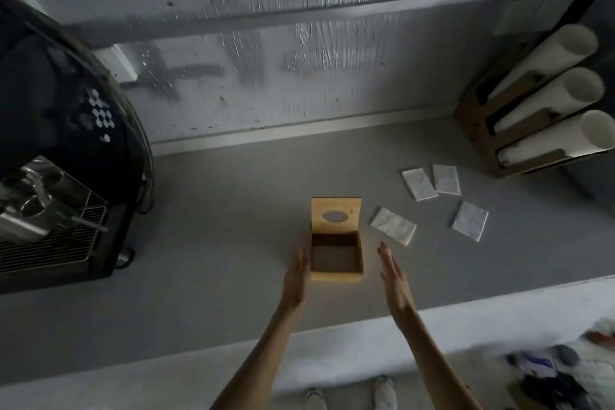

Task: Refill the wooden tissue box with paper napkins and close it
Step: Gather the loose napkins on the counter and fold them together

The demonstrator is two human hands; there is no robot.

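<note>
Left hand (295,280) flat against open tissue box (336,258); right hand (394,280) open, empty.

Wooden tissue box (336,271) sits on counter (216,210), centre of frame, lid (335,214) raised behind the open cavity. Left hand (295,280) against box's left side; right hand (394,280) just right of box, apart from it. Four napkins right of box: one (393,226) nearest, one (470,220) further right, two (419,184) (446,179) behind these. Cup dispenser (532,110) upper right. Coffee machine (60,160) at left edge.
</note>
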